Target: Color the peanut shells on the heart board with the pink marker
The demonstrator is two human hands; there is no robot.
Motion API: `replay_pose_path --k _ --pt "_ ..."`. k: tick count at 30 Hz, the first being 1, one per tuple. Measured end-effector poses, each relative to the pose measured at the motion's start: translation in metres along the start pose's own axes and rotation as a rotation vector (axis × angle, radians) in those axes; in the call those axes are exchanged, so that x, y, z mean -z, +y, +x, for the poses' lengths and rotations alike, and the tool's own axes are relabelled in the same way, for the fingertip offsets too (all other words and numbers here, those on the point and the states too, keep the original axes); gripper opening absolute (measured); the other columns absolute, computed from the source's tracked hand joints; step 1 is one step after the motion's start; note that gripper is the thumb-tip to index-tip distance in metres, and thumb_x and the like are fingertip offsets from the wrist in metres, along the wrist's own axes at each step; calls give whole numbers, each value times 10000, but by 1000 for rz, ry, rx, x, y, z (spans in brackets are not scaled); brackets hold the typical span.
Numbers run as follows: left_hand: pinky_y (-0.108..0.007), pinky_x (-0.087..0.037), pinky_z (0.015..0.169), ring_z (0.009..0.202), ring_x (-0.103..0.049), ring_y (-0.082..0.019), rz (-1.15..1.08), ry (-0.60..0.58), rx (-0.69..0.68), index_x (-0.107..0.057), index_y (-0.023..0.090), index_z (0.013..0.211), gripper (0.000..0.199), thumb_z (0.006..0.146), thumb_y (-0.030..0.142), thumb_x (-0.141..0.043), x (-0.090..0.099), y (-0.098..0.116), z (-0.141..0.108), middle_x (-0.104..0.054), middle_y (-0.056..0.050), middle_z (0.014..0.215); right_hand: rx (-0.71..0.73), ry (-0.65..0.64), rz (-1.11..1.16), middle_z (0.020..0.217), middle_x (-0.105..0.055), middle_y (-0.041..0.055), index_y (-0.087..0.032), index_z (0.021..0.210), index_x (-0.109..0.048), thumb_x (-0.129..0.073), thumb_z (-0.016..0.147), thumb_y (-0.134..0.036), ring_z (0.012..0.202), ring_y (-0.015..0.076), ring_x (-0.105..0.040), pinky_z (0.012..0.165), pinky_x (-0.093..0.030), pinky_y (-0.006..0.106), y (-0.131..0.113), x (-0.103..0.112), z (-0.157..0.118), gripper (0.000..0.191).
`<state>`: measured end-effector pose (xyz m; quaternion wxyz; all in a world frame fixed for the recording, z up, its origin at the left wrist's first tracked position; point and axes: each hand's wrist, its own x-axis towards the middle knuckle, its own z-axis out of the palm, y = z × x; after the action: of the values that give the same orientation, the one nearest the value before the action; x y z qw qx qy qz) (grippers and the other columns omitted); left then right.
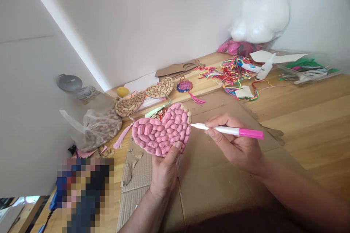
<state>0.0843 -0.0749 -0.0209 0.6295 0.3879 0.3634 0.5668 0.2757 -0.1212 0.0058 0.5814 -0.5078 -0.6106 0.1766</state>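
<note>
My left hand [165, 171] grips a heart covered in peanut shells [161, 133] by its lower tip, thumb on the front. Most of the shells are pink; a few along the upper right edge are still bare tan. In my right hand [235, 142] is a white marker with a pink end [232, 131], pinched between thumb and fingers. Its tip meets the heart's right edge, close to the bare shells. A pink tassel [123, 136] hangs at the heart's left. Beneath both hands lies a sheet of cardboard [213, 182].
Behind the heart lie plain peanut-shell pieces [160, 88] and a small purple-pink round one [185, 86]. Colourful cords [235, 71], a glue bottle [265, 67] and a clear tray [311, 74] are at back right. A bag of peanuts [101, 127] sits left.
</note>
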Motion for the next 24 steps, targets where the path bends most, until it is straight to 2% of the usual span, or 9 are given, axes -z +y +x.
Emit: replay_pose_path --k 5,10,13,19,24 --pt "-477 -444 1136 1279 -605 -301 26 -57 -1 -496 294 1462 739 797 223 -811 0 -1 0 -591 -115 1446 -48 -52 2 768 -602 -10 -227 1010 -614 -591 972 -250 620 121 -527 519 -406 241 -4 -1 1 49" --pt "-480 -370 1196 1425 -454 -318 36 -109 -69 -451 307 1496 754 826 207 -782 -2 0 0 -492 -106 1545 101 -31 -98 850 -660 17 -200 968 -615 -598 947 -181 730 132 -590 672 -460 266 -8 -3 2 33" --pt "-446 -392 1184 1412 -474 -305 40 -110 -77 -495 297 1467 707 827 196 -778 -4 1 1 -541 -103 1504 145 -39 -122 869 -672 22 -198 955 -613 -590 938 -146 765 136 -607 698 -463 269 -8 -2 4 60" --pt "-422 -467 1113 1345 -547 -297 34 -72 -52 -512 286 1453 690 824 193 -781 -1 1 1 -586 -110 1456 119 -10 -104 864 -661 21 -196 966 -622 -612 925 -151 739 136 -597 676 -462 280 -6 0 3 62" --pt "-340 -567 933 1273 -602 -284 53 -53 -28 -529 290 1437 676 818 198 -788 1 1 0 -613 -111 1417 109 -20 -62 892 -666 28 -194 1017 -628 -619 925 -154 729 134 -598 664 -464 281 -6 0 2 101"
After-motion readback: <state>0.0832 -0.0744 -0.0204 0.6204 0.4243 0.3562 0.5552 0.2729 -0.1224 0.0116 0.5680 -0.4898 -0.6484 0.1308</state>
